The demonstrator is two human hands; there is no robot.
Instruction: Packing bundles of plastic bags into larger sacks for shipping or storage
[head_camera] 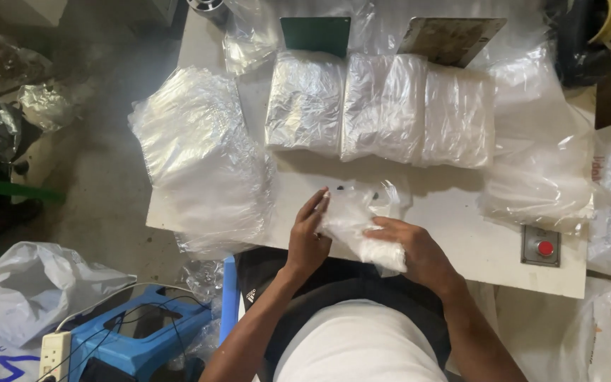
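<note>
Holding: both hands work a small clear plastic bag (359, 228) at the near edge of the white bench (461, 233), about 6 o'clock from the bench's middle.
Left hand (309, 237): its grip is pinched on the bag's left edge, fingers upright and thumb behind, which seems to keep that side taut.
Right hand (411, 247): laid over the bag's lower right part, fingers closed around the bunched film, so the bag appears steadied against the bench edge rather than lifted clear.
Bag position: touching both hands, just above the person's lap, its upper corner loose and pointing toward 12 o'clock.
Stacked bundles (383, 110): three packs of folded clear bags lie side by side at 12 o'clock, well apart from the hands, likely kept in a row for easy reach.
Loose pile (203, 159): a heap of clear bags at 10 o'clock, overhanging the bench's left edge.
Crumpled film (539, 163): more clear plastic at 2 o'clock.
Red button (545, 247): set in a small grey box at 3 o'clock, near the right hand but not touched.
Floor: a blue stool (143, 332) and a white power strip (54, 354) at 8 o'clock.
</note>
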